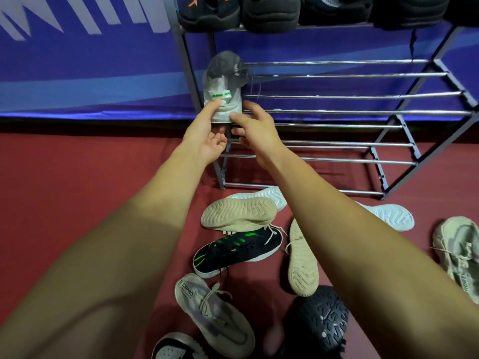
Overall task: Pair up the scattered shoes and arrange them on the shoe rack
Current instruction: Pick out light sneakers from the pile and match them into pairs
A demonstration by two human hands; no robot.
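Observation:
A white-and-grey sneaker (225, 86) with a green heel tab sits at the left end of the shoe rack's (363, 95) middle shelf, heel toward me. My left hand (207, 133) pinches its heel from the left and below. My right hand (255, 125) touches the heel's right side, thumb on the sole edge. On the red floor lie scattered shoes: a beige upturned sole (238, 212), a black sneaker with green stripes (237, 251), a grey-beige lace-up (212, 309), another beige sole (302, 260) and a black treaded sole (322, 317).
Dark shoes (269, 14) fill the rack's top shelf. The lower shelves show bare metal bars. White soles (388, 215) and a beige knit sneaker (458, 252) lie on the right floor. A blue banner wall (90, 73) stands behind the rack.

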